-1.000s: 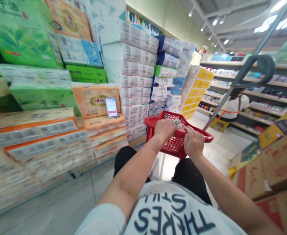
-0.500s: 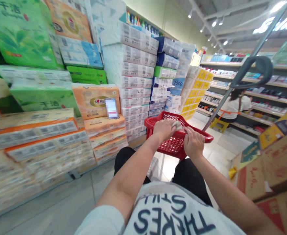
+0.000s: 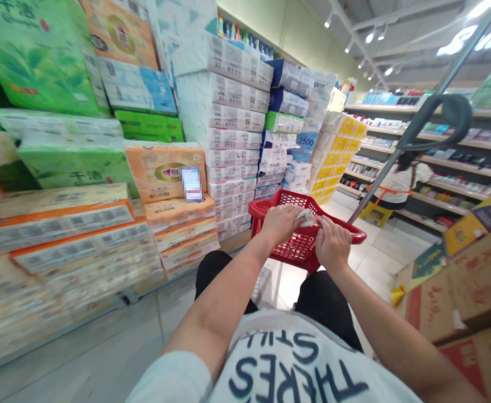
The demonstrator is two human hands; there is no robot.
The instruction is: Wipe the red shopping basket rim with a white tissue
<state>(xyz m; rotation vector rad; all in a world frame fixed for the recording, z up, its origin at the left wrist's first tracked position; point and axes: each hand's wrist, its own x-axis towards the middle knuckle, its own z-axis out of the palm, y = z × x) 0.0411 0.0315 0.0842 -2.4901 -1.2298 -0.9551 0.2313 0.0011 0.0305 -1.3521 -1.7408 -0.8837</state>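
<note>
Both hands were curled shut on a small white cloth point(image 3: 307, 217), left hand point(image 3: 279, 222) and right hand point(image 3: 333, 243) pinching it between them just above the red basket's point(image 3: 270, 204) near rim, centre of the frame. The cloth ran left-right, with neither hand really nearer.

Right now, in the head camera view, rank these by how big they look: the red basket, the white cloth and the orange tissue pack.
1. orange tissue pack
2. red basket, looks nearly as big
3. white cloth
</note>
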